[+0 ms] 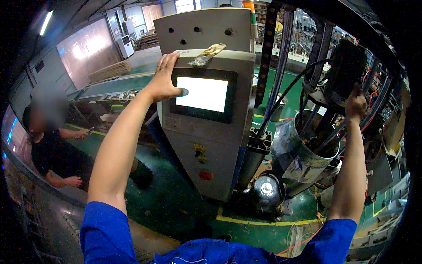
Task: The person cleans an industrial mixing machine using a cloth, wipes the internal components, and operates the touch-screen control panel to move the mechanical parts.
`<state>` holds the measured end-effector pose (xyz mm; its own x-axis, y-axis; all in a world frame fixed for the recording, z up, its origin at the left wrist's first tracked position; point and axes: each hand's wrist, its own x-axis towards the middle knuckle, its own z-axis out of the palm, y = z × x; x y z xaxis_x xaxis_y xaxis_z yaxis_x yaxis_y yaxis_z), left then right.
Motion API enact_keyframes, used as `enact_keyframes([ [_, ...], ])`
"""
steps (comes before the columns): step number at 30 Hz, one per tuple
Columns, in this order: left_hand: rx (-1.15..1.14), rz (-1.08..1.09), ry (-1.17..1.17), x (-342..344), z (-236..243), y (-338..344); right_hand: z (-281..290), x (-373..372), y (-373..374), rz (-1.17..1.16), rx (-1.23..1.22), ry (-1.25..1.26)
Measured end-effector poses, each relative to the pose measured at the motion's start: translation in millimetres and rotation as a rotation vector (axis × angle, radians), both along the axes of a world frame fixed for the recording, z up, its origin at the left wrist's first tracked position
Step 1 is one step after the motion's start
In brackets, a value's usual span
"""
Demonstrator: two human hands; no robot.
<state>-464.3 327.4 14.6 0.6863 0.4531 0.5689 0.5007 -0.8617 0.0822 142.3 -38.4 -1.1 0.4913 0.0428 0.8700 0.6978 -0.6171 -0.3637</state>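
Note:
My left hand rests on the upper left edge of a grey control cabinet, fingers stretched out and thumb on its lit white touchscreen. A pale, crumpled glove or rag lies on the cabinet top. Coloured buttons and a switch sit below the screen. On the right, my right hand has closed fingers against a dark machine assembly with posts and hoses; what exactly it grips is too dark to make out.
A person in dark clothes is at the left. A metal drum with hanging sheeting and a round shiny part stand below the machine. Behind are long benches, stacked boards and a green floor with yellow lines and loose cables.

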Motion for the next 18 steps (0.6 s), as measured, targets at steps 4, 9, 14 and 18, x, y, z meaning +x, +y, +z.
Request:
enact_keyframes([
  [4,-0.048,-0.021,0.001,-1,4,7,0,-1,2,0.016,0.02,-0.009],
  [9,-0.037,-0.005,0.001,-2,4,0,1,-17,5,0.026,-0.008,-0.03],
  [14,-0.033,0.093,0.019,7,3,-15,-2,-4,0,-0.017,-0.049,0.024],
  [18,-0.031,0.071,0.028,0,5,-12,1,-24,7,0.046,0.03,0.118],
])
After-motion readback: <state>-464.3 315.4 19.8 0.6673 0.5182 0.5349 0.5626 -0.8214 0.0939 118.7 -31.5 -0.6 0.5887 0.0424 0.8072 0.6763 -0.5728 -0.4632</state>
